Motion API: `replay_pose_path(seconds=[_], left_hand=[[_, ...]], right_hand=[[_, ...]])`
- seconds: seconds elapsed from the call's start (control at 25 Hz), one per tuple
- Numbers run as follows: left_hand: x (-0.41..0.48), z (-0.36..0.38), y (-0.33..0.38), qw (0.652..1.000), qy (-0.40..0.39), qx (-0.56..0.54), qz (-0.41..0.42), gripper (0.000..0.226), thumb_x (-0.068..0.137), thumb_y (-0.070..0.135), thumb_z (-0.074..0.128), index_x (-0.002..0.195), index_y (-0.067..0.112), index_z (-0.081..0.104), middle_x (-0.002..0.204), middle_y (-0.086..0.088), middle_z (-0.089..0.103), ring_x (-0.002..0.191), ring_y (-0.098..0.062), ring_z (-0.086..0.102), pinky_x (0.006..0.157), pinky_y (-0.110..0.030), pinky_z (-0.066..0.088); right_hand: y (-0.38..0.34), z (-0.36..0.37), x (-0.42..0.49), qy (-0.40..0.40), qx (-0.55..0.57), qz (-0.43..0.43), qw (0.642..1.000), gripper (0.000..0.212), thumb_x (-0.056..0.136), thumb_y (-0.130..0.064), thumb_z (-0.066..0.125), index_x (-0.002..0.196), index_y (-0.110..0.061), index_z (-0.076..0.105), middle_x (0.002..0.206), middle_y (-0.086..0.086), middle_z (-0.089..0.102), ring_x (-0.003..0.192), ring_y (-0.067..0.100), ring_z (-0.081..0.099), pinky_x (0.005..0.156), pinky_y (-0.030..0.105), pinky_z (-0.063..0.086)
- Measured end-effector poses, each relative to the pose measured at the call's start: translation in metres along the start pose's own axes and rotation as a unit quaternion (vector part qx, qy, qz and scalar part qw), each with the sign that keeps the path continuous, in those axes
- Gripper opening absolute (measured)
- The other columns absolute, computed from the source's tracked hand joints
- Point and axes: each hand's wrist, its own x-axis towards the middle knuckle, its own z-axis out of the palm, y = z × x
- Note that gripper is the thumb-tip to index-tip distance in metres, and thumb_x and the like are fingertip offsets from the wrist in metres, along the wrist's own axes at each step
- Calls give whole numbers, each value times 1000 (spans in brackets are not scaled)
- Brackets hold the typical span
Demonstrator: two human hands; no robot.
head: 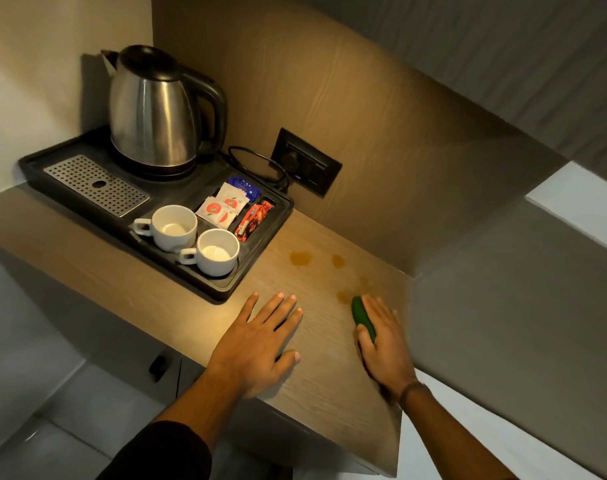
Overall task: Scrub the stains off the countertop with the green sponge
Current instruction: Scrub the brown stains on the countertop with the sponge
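**Sponge pinned under the right hand, stains just ahead**

The green sponge (pixel 362 318) lies on the wooden countertop (pixel 316 382) near its right edge, mostly covered: the right hand (pixel 385 344) presses flat on top of it with fingers together and stretched forward, so only a curved green strip shows along the hand's left side. How far the sponge reaches under the palm can't be seen. The hand looks slightly blurred.

Just ahead of the fingertips sit faint amber stains (pixel 345 295), one touching the sponge's front end; two darker blotches (pixel 300 258) lie farther back, close to the tray. A paler mark near the wall is hard to make out.

The left hand (pixel 257 344) rests palm down on the counter, well apart from the sponge, fingers slightly spread, thumb out to the side, holding nothing.

Beyond it, a black tray (pixel 222 292) carries two white cups (pixel 177 226), sachets (pixel 222 207), a perforated metal grille (pixel 96 183) and a steel kettle (pixel 153 109). Its cord runs to a wall socket (pixel 307 162), the plug lost in shadow.
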Motion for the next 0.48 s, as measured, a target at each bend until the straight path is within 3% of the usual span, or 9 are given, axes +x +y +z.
replay_pose_path(seconds=[0.08, 0.24, 0.4, 0.48], left_hand=[[1, 0, 0, 1000, -2, 1, -2, 75, 105, 66, 21, 167, 27, 6, 178, 1, -1, 162, -20, -11, 128, -53, -13], [2, 0, -1, 1000, 0, 1, 2, 76, 105, 67, 20, 167, 28, 5, 178, 2, -4, 162, -19, -12, 127, -52, -15], [1, -1, 1, 1000, -1, 1, -1, 75, 105, 67, 21, 167, 27, 3, 178, 2, -6, 161, -19, -14, 125, -51, -19], [0, -2, 1, 1000, -3, 3, -5, 75, 105, 67, 19, 167, 28, 2, 178, 2, -8, 161, -18, -16, 124, -51, -21]], right_hand=[[20, -6, -4, 15, -1, 15, 1000, 59, 103, -39, 43, 160, -25, 35, 166, -4, 35, 155, 13, 22, 129, 48, 14], [-2, -13, 76, 30, -10, 95, 995, 54, 106, -18, 52, 158, -13, 37, 165, 9, 38, 155, 27, 27, 128, 49, 13], [-17, 7, 31, -31, 1, -55, 998, 59, 105, -32, 48, 161, -27, 32, 167, -5, 32, 157, 11, 18, 128, 37, 3], [6, 1, -4, -24, 1, -66, 998, 59, 104, -37, 43, 161, -31, 30, 167, -10, 31, 157, 8, 19, 130, 43, 9]])
